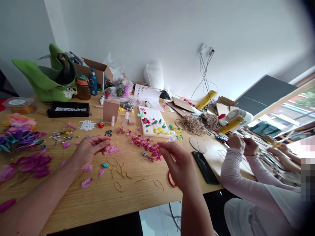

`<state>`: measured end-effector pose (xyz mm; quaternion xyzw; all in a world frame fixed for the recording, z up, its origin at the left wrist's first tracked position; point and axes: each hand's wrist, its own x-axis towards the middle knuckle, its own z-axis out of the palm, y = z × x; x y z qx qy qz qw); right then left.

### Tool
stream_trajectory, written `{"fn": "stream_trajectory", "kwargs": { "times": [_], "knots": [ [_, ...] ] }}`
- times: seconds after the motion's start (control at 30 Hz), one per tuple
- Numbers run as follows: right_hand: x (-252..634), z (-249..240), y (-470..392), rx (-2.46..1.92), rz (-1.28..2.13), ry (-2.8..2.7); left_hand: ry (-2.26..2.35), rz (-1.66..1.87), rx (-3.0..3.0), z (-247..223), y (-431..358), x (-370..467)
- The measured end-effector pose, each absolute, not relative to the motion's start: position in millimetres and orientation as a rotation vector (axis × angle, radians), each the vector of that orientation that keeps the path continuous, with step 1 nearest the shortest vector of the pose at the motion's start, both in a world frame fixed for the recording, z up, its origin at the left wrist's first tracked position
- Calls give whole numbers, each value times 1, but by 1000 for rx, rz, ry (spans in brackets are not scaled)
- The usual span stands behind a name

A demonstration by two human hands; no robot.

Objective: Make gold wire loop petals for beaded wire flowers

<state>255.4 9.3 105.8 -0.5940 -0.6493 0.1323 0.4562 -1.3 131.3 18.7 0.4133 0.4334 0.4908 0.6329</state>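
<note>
My left hand (94, 147) is closed in a pinch on a thin gold wire loop (113, 142), just above a pale pink flower piece (113, 149). To the right, my right hand (176, 160) is raised over the table with its fingertips pressed together; what they hold, if anything, is too small to make out. Between the hands lies a cluster of magenta flowers (147, 147). Bent gold wire shapes (118, 168) and loose pink petals (86, 183) are scattered on the wood nearer to me. A red ring (171, 179) lies partly behind my right hand.
At the left are purple flowers (34, 164), a black tray (68, 109) and a green felt bag (46, 78). A white foam board (151, 114) carries small flowers. A black phone (205, 167) lies at right, beside a co-worker's sleeved arms (232, 167).
</note>
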Motion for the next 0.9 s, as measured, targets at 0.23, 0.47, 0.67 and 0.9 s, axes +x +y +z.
{"fn": "stream_trajectory", "kwargs": {
  "times": [0.23, 0.47, 0.67, 0.9],
  "knots": [
    [283, -8, -70, -1822, 56, -1648, 932, 1079, 966, 17, 133, -4],
    [282, -38, -65, -1909, 25, -1656, 951, 1032, 967, 17, 131, -1],
    [255, -30, -26, -1902, 56, -1621, 946, 1034, 953, 15, 134, -5],
    [241, -29, -19, -1815, 99, -1608, 930, 1040, 944, 15, 135, -5]
  ]
}}
